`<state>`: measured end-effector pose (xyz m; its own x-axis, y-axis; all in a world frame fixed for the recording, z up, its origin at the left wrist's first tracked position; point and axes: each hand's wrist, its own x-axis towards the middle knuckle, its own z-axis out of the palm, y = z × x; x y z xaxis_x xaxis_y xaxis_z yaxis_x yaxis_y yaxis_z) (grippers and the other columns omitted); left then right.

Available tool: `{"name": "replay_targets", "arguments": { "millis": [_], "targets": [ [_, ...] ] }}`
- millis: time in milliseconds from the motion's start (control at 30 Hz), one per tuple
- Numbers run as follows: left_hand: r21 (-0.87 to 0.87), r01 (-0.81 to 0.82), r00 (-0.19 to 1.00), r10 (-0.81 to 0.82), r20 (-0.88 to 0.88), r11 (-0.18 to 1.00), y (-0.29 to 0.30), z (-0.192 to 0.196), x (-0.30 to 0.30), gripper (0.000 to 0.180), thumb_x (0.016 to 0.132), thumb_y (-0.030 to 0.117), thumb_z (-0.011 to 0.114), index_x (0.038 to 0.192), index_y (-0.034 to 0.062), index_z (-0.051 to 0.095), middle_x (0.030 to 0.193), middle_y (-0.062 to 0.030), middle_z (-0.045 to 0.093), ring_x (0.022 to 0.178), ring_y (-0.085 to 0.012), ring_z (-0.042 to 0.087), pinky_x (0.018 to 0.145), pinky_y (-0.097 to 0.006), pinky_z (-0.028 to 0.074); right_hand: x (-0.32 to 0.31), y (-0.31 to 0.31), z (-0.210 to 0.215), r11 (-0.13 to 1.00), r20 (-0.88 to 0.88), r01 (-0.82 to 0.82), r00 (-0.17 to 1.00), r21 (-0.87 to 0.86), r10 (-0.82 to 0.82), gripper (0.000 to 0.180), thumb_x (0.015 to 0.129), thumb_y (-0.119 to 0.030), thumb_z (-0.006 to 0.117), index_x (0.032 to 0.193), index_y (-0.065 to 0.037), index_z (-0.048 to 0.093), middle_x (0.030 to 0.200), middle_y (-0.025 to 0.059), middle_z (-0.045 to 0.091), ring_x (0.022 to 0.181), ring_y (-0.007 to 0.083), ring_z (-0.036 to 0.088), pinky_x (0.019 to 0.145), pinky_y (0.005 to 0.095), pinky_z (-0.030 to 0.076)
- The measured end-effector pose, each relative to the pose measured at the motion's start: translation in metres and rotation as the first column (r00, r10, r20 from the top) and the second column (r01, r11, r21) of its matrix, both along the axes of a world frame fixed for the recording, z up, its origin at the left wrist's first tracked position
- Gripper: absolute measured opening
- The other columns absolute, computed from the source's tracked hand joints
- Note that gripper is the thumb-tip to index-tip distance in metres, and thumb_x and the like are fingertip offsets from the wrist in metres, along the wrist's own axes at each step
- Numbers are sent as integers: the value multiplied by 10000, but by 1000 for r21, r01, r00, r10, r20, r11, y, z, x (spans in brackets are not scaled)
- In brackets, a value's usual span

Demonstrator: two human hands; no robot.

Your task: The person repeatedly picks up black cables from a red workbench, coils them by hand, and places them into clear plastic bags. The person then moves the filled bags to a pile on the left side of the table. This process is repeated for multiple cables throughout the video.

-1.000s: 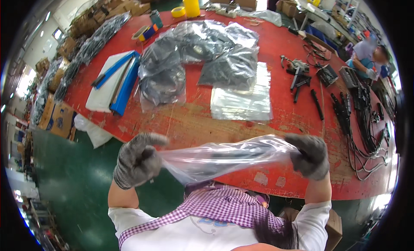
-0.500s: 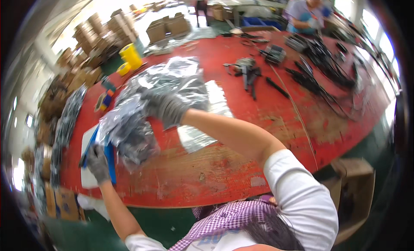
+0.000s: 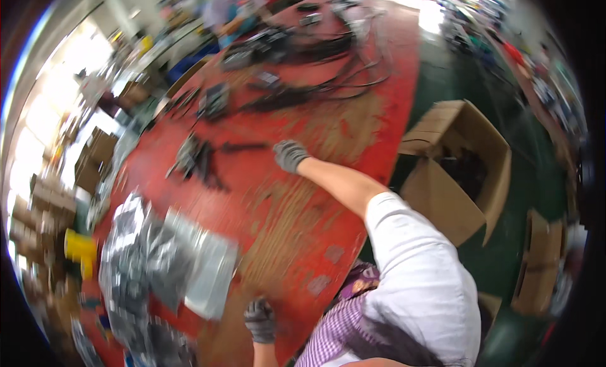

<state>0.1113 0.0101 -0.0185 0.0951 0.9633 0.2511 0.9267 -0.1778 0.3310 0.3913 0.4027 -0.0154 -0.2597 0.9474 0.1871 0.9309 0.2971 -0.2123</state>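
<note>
My right hand (image 3: 290, 156), in a grey knitted glove, is over the middle of the red table with its fingers curled. They are at the near end of a dark bar (image 3: 245, 147); blur hides whether they grip it. My left hand (image 3: 260, 319), gloved alike, is low over the table's near side, curled in with nothing visible in it. Left of it lies a clear flat plastic sheet or bag (image 3: 211, 272), beside a heap of grey plastic-wrapped items (image 3: 129, 260). Beyond the dark bar sits a cluster of dark metal parts (image 3: 196, 159).
The worn red table (image 3: 303, 222) fills the middle. Black cables (image 3: 315, 51) and dark parts lie at its far end, where a person (image 3: 233, 13) stands. An open cardboard box (image 3: 448, 171) stands on the floor at right. Yellow tape rolls (image 3: 81, 247) are at left.
The view has swung to the right. My right hand has left the plastic-wrapped heap and reached to the dark bar. My left hand has come away from the blue-edged item.
</note>
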Motion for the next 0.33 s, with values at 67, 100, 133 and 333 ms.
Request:
{"name": "replay_targets", "arguments": {
  "millis": [67,100,133,333],
  "targets": [
    [94,119,991,-123,45,988,21,-23,25,158,758,148,544,904,102,586,786,-126,577,713,-326,553,618,-436,443,42,20,9,972,70,236,969,7,-235,260,793,-200,463,995,-96,592,939,132,622,899,299,594,774,412,473],
    [93,148,987,-152,48,985,31,-30,38,165,761,176,560,910,110,586,800,-119,586,729,-324,559,628,-429,448,68,31,12,947,62,322,945,-7,-321,278,793,-193,461,1029,-95,572,1001,132,597,947,295,571,798,427,458],
    [69,210,976,-213,38,975,41,-23,55,179,770,170,537,934,118,587,826,-108,597,742,-311,564,652,-416,458,85,40,7,920,43,389,921,-40,-387,301,793,-187,458,1063,-93,552,1063,132,571,994,291,549,821,442,442],
    [-178,338,941,-331,71,924,68,-18,72,344,721,134,528,1062,169,559,996,-89,598,900,-280,564,746,-394,469,180,82,-1,798,124,578,816,-173,-564,471,819,-199,429,1273,-83,381,1356,121,351,1233,281,368,964,502,316]
  ]
}}
